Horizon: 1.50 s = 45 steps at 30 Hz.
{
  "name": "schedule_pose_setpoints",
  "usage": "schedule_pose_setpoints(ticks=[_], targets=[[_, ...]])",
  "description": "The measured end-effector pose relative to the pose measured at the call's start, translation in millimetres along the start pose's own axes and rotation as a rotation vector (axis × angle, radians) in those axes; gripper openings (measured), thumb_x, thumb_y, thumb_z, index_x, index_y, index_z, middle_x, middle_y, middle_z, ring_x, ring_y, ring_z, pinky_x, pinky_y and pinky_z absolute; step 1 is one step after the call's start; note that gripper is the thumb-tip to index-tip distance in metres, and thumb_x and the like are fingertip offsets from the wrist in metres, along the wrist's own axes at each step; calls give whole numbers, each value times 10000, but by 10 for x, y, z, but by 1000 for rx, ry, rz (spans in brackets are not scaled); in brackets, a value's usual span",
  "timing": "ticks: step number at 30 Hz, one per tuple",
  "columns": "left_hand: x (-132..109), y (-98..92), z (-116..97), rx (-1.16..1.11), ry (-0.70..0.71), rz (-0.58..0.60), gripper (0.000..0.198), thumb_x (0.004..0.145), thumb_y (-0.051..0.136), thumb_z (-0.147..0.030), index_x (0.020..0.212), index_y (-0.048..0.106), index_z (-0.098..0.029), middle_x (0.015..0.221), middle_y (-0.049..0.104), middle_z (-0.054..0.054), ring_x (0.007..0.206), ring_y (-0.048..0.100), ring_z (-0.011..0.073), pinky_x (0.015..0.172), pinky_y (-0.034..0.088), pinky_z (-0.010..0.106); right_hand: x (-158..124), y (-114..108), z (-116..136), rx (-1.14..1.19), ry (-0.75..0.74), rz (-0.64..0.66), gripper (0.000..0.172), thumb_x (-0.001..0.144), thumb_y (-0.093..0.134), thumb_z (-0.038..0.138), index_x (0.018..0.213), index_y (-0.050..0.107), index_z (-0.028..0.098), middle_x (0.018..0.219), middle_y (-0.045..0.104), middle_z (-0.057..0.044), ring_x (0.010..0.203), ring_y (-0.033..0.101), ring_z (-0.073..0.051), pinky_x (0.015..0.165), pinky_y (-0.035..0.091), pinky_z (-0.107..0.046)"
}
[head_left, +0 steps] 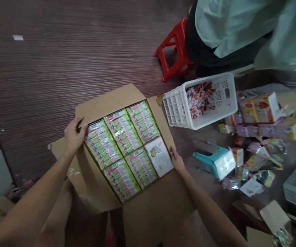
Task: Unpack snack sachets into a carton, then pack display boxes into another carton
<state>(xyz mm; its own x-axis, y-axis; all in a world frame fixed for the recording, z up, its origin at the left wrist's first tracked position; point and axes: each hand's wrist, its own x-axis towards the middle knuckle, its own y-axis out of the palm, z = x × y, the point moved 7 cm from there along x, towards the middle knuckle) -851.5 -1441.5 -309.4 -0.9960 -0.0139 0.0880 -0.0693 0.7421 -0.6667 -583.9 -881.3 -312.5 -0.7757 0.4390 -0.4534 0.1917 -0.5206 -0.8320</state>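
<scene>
An open cardboard carton [109, 100] stands in the middle with its flaps spread. Inside lie several green-and-pink wrapped packs [123, 132] in rows, and one white box [159, 157] fills the right corner. My left hand [75, 134] grips the carton's left edge near the upper flap, thumb and fingers closed round the cardboard. At the right edge, beside the white box, my right hand [177, 160] has its fingers over the flap's edge and holds it.
A white crate [202, 120] of small red packets stands at upper right, near a red stool [175, 51] and a seated person [240, 34]. Fruit-printed boxes [258, 109], loose wrappers and a small teal stool [209, 159] are on the right.
</scene>
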Motion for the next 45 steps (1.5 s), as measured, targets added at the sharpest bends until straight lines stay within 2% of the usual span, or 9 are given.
schedule_pose_setpoints(ticks=[7, 12, 15, 20, 25, 29, 37, 41, 45], targets=[[-32, 72, 53, 63, -164, -20, 488, 862, 589, -502, 1199, 678, -160, 1217, 691, 94, 1139, 621, 221, 1034, 436, 326, -194, 116, -22, -31, 20, 32, 627, 943, 338, 380, 1449, 437, 25, 1463, 483, -185, 1353, 474, -250, 1140, 374, -392], [-43, 96, 32, 180, -291, 11, 410, 883, 520, -515, 1030, 745, -205, 1025, 747, 68, 985, 671, 243, 922, 477, 328, -236, 152, 44, -124, 104, -4, 549, 932, 327, 314, 1355, 542, 37, 1293, 623, -197, 1173, 603, -287, 1026, 449, -404], [-39, 100, -1, 188, -297, 10, 396, 884, 524, -502, 995, 750, -197, 986, 750, 70, 938, 677, 242, 862, 484, 314, -269, 166, 47, -182, 164, -72, 491, 909, 344, 280, 1270, 604, 72, 1137, 687, -188, 1031, 646, -281, 930, 472, -393], [-14, 92, 46, 151, -292, -41, 377, 877, 539, -489, 949, 753, -186, 956, 756, 66, 902, 684, 229, 814, 480, 295, -285, 174, -6, -248, 188, -203, 423, 832, 385, 231, 1113, 650, 58, 1078, 679, -201, 971, 639, -274, 862, 458, -353], [7, 94, 92, 163, -351, -3, 388, 863, 531, -512, 940, 751, -202, 942, 757, 53, 872, 682, 229, 793, 484, 295, -274, 204, -90, -281, 238, -187, 445, 823, 381, 226, 1132, 643, 44, 1050, 690, -208, 920, 645, -277, 839, 446, -348], [36, 76, 116, 139, -364, -5, 372, 861, 527, -495, 919, 745, -199, 939, 755, 60, 876, 679, 235, 797, 484, 304, -286, 183, -6, -331, 295, -140, 429, 844, 372, 221, 1123, 656, 61, 1019, 702, -187, 898, 653, -269, 799, 446, -332], [332, 55, 351, 69, -364, 59, 342, 854, 531, -495, 859, 724, -213, 874, 738, 62, 832, 668, 239, 755, 473, 317, -428, -18, 591, -497, 450, -37, 419, 877, 344, 201, 1144, 645, 81, 1050, 706, -180, 938, 677, -299, 791, 465, -351], [709, -6, 492, 33, -412, 161, 336, 867, 519, -477, 839, 722, -210, 891, 739, 76, 867, 671, 247, 773, 471, 322, -442, -319, 1194, -611, 502, -11, 432, 898, 319, 235, 1159, 625, 78, 1077, 698, -200, 958, 682, -330, 804, 483, -382], [1270, -37, 681, 47, -472, 296, 354, 886, 507, -481, 833, 731, -213, 935, 749, 86, 935, 673, 261, 800, 459, 328, -357, -673, 1955, -672, 539, 47, 409, 894, 303, 270, 1050, 655, 132, 990, 713, -199, 878, 703, -340, 737, 512, -407]])
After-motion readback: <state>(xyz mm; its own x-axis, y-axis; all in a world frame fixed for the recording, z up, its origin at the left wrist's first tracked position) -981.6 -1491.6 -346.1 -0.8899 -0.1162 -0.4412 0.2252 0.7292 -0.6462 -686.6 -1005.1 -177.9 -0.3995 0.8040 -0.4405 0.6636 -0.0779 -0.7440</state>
